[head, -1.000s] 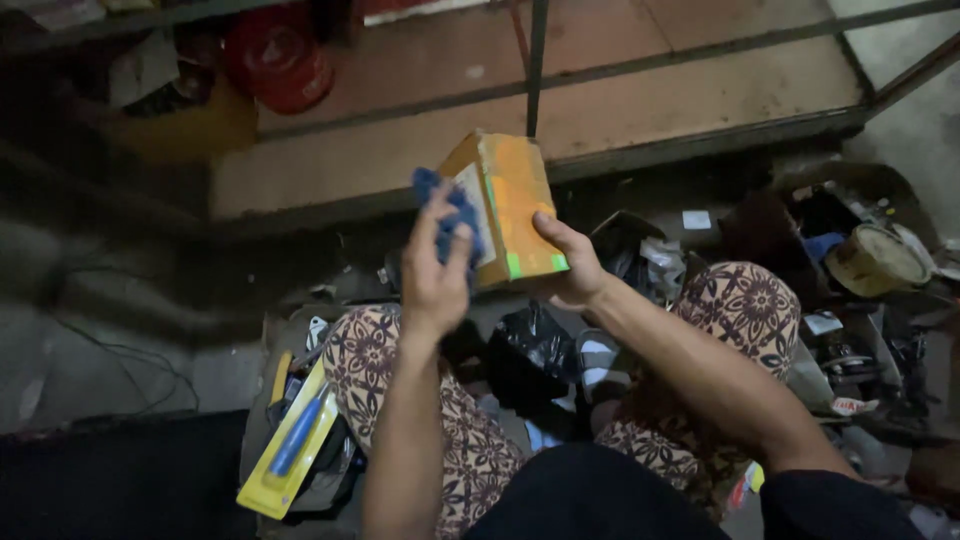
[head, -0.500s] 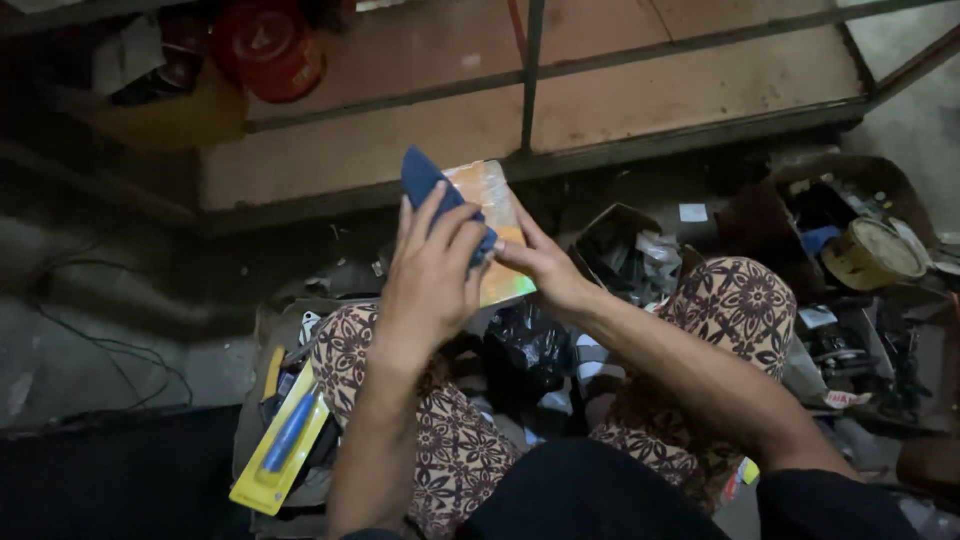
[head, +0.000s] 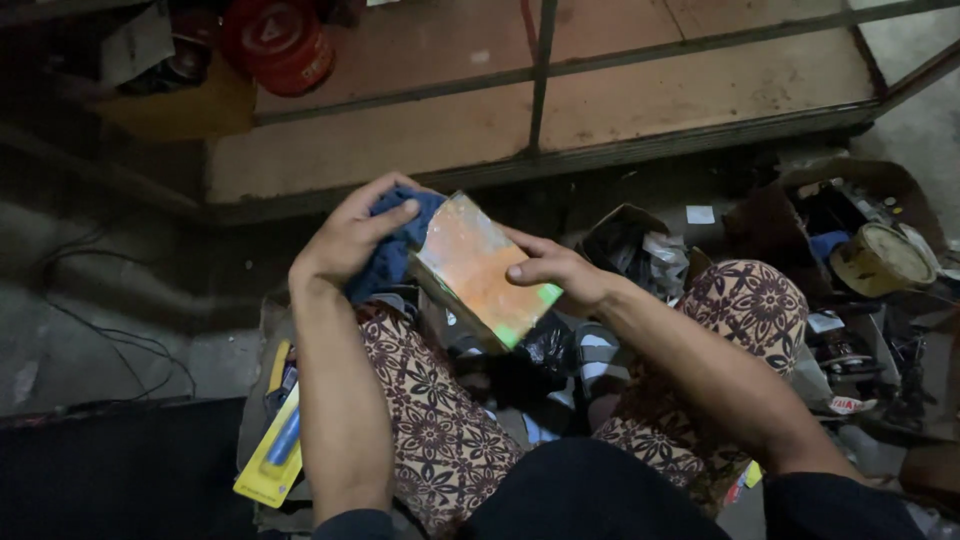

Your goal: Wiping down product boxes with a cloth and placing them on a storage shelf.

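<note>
While the person sits with knees apart in patterned trousers, a wooden platform with metal rails fills the ground ahead, and clutter lies on both sides, including a red can far up on the left and a round tin on the right. Held over the lap, between the knees, is an orange box, flat and rectangular, tilted so its broad face turns up toward the camera, perhaps to catch the dim light; a green patch shows at its lower corner. The right hand grips its right edge, thumb on the face, fingers behind. The left hand is closed around a blue cloth, pressing it against the box's left side. Beside the left knee lies a yellow blister pack.
</note>
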